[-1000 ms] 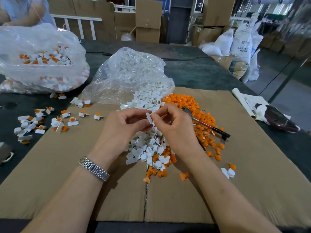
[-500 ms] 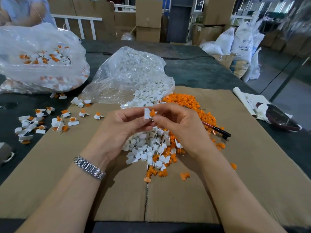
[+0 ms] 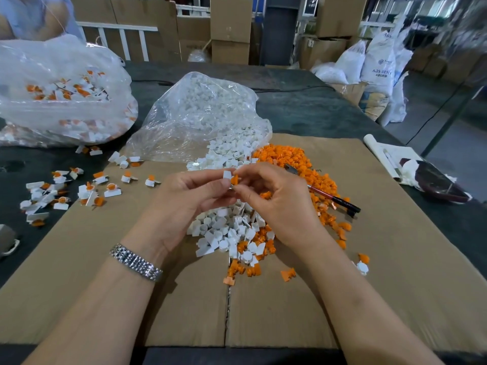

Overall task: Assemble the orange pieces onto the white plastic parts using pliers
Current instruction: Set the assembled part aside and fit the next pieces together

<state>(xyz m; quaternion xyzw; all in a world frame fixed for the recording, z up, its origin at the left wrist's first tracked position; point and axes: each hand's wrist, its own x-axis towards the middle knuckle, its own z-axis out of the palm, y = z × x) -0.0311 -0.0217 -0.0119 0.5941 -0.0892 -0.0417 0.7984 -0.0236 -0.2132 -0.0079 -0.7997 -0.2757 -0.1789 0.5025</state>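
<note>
My left hand (image 3: 185,204) pinches a small white plastic part (image 3: 227,176) between thumb and fingers. My right hand (image 3: 279,204) pinches an orange piece (image 3: 234,179) right against that white part, above the middle of the cardboard. Below my hands lies a pile of loose white parts (image 3: 226,230), and a heap of orange pieces (image 3: 303,175) spreads behind my right hand. The pliers (image 3: 333,198), red and black handled, lie on the orange heap, untouched.
A clear bag of white parts (image 3: 200,114) lies open behind my hands. A second bag of assembled pieces (image 3: 60,96) sits at the far left, with several finished pieces (image 3: 79,191) scattered before it. Cardboard sheet (image 3: 105,272) covers the dark table; paper and a dark object (image 3: 434,180) lie right.
My hands rose slightly and the orange piece has come up against the white part, now showing beside it between my fingertips. The pliers stayed where they lay.
</note>
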